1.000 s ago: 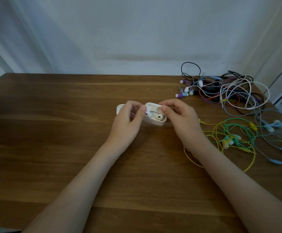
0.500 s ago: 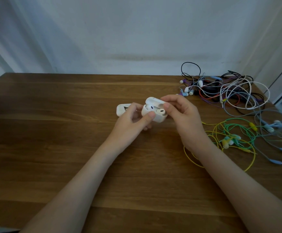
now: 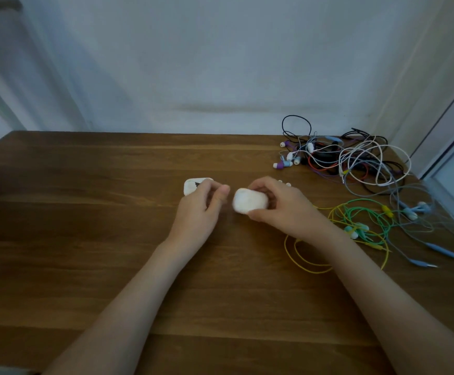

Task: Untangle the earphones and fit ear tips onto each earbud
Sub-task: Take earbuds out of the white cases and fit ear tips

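Our right hand (image 3: 284, 209) grips the white case (image 3: 249, 200), fingers curled over its far side, thumb along its near edge. Our left hand (image 3: 203, 211) sits just left of the case, not touching it, fingers curled in and thumb tip against the forefinger; whether it pinches anything we cannot tell. Both bare forearms angle in toward the case from its near side.

One camera rides on the person's head, facing forward and down over a wooden table (image 3: 85, 239) toward a pale wall (image 3: 220, 63). It is close: the left hand (image 3: 196, 212) and right hand (image 3: 282, 209) lie mid-frame, forearms (image 3: 128, 307) reaching in from below. The wide lens bows the edges; the white case (image 3: 250, 200) looks smeared, perhaps by motion.
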### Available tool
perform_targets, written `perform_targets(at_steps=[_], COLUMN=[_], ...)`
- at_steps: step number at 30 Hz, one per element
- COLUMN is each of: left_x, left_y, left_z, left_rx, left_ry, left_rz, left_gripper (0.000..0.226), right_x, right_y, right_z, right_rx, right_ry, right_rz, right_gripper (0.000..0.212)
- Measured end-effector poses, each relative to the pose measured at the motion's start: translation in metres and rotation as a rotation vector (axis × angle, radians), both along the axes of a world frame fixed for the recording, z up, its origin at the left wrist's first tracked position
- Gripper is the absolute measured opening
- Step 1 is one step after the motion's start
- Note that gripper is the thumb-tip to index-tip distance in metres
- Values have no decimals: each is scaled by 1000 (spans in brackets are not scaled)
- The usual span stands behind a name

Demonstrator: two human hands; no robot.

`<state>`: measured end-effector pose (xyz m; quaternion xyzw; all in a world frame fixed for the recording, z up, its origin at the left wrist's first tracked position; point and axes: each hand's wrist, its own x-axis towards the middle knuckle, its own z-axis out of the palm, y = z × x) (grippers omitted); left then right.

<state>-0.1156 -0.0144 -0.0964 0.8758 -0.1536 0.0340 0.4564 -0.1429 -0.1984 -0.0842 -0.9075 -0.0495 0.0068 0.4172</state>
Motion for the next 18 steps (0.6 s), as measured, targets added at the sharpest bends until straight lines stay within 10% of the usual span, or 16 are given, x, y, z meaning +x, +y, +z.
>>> perform_targets(at_steps=[4, 8, 18], left_x=[3, 10, 21], left_y=[-1, 1, 12], left_z=[2, 5, -12], left_rx=[303, 571, 472], left_ry=[-270, -65, -241], left_rz=[237, 231, 175], left_gripper=[20, 41, 36], right_x=[-7, -1, 48], right_y=[-17, -22, -40], right_z=[4, 8, -4], right_rx=[-185, -347, -459], right_ry=[84, 52, 37], right_rz=[13, -30, -150], right_gripper=[42, 33, 29])
